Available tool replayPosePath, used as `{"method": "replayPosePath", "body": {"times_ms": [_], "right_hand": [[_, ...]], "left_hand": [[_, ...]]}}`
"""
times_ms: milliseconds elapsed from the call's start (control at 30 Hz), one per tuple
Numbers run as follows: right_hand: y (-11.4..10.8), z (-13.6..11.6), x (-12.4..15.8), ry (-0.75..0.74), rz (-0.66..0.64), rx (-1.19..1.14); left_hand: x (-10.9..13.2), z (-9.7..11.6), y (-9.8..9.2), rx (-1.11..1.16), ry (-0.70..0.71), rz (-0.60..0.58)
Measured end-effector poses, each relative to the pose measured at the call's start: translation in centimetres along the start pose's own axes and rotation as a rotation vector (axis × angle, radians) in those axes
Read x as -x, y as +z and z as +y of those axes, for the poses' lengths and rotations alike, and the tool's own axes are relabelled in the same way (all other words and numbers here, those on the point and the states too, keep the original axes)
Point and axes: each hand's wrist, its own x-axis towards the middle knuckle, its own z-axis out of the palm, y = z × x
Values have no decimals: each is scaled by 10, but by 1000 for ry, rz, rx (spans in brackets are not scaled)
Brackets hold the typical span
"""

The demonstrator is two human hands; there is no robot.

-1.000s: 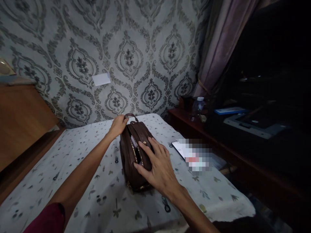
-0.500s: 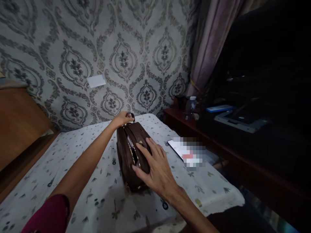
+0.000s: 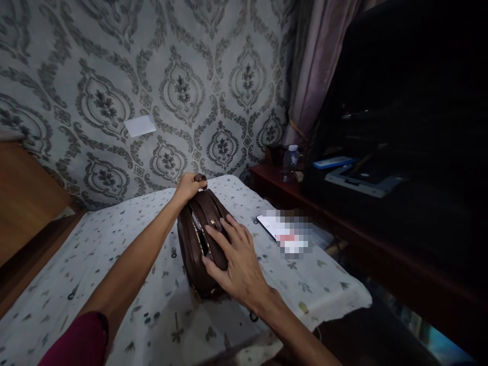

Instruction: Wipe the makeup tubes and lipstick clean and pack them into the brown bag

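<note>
A dark brown leather handbag (image 3: 188,239) stands on a white patterned cloth. Its top zipper (image 3: 199,235) is partly open, showing a dark gap between gold-coloured teeth. At the far end, my left hand (image 3: 187,187) is closed around the bag's short handle (image 3: 201,178). My right hand (image 3: 238,256) rests across the near right side of the bag, its fingers spread and thumb by the zipper's near end. The inside of the bag is too dark to make out.
Right of the bag a phone (image 3: 269,224) lies on the cloth (image 3: 324,290), partly blurred out. Beyond it stands a dark red table (image 3: 263,175) with a plastic bottle (image 3: 291,162). A wooden board (image 3: 30,198) rises at the left, with a patterned wall (image 3: 152,66) behind.
The view has shifted slightly, so everything sits a little further left. The bag's handle is tipped lower in my left hand. My right hand keeps its place on the bag.
</note>
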Motion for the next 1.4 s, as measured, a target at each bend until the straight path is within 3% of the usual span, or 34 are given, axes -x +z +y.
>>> {"method": "replayPosePath", "body": {"times_ms": [200, 333, 433, 567, 833, 1133, 1400], "right_hand": [[2, 1, 1, -9, 18, -7], [2, 3, 1, -18, 30, -21], [3, 4, 3, -18, 68, -43], [8, 3, 6, 0, 133, -58], [11, 3, 6, -5, 152, -45], [8, 2, 4, -25, 146, -12], [8, 0, 6, -26, 165, -31]], "left_hand": [[29, 15, 0, 69, 54, -86], [31, 14, -16, 108, 79, -198], [29, 3, -36, -39, 130, -151], [36, -13, -52, -238, 97, -92], [55, -9, -49, -267, 120, -7], [82, 6, -56, -135, 156, -146], [59, 17, -45, -164, 166, -199]]}}
